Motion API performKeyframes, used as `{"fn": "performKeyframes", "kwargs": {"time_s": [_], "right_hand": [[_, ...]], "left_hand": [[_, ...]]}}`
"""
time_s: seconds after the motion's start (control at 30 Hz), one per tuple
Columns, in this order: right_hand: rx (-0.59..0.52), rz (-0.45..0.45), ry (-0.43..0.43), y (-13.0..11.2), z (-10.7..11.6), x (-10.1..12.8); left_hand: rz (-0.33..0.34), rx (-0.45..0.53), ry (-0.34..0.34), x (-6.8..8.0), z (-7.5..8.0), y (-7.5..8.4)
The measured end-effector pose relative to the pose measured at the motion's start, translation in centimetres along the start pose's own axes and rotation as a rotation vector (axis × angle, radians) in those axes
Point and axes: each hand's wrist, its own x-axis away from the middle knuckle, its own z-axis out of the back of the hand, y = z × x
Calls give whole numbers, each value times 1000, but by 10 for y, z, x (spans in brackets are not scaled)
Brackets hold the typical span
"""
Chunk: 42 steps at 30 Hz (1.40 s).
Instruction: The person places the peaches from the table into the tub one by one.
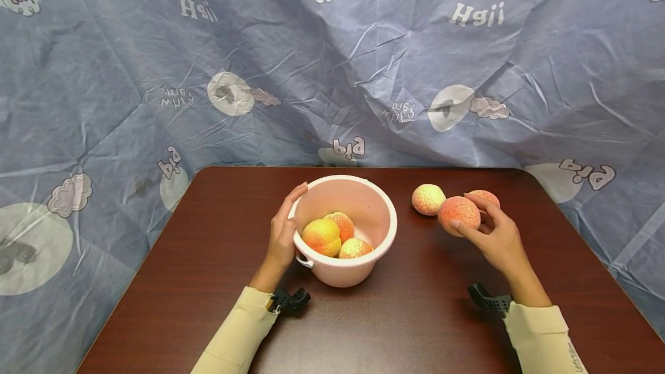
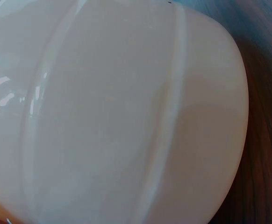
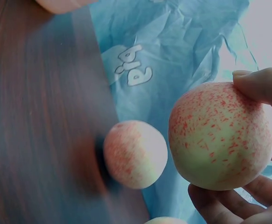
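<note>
Head view: left hand (image 1: 283, 235) lies flat against the bucket (image 1: 363, 267) wall at 9 o'clock, fingers straight, apparently steadying it. Right hand (image 1: 499, 241) lifts a peach (image 1: 458, 214) off the table (image 1: 208, 281), fingers curled round it, at the bucket's 3 o'clock. Three peaches (image 1: 322, 236) lie inside.

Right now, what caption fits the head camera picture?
Left hand rests on a pink bucket holding three peaches; right hand holds a peach.
</note>
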Motion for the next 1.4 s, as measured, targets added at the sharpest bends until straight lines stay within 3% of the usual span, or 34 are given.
{"fn": "performKeyframes", "kwargs": {"time_s": [0.2, 0.43, 0.7, 1.4], "right_hand": [[-47, 55, -10, -43, 0, 5], [-81, 77, -18, -51, -1, 4], [-78, 63, -9, -68, -2, 3], [-114, 107, -5, -91, -8, -3]], "left_hand": [[-6, 5, 1, 0, 0, 0], [-10, 8, -4, -1, 0, 5], [8, 20, -17, -4, 0, 37], [23, 16, -16, -3, -1, 43]]}}
